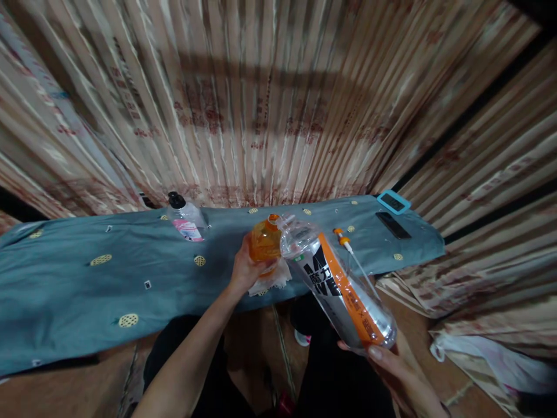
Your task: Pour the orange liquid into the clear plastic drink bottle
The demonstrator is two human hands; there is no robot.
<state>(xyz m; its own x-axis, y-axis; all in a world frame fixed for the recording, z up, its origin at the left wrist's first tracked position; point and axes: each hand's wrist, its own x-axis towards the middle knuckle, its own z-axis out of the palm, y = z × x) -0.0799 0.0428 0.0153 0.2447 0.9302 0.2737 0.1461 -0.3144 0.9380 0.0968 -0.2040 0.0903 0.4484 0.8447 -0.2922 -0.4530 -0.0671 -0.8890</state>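
My left hand (246,267) is wrapped around an orange see-through bottle (264,239), which has an open orange neck. My right hand (387,360) grips the base of a large clear plastic bottle (343,296) with a silver, black and orange label. The large bottle is tilted, its mouth right at the neck of the orange one; whether liquid flows between them I cannot tell. Beneath the orange bottle lies a white tissue (274,280). Behind the large bottle rests an orange pump head (342,236) with a thin white tube.
A blue-green cloth with pineapple prints (165,284) covers the narrow table. On it stands a clear bottle with black cap (187,217) at left. A blue-framed digital clock (394,202) and a dark phone (393,225) lie at right. Pleated curtains (261,116) hang close behind.
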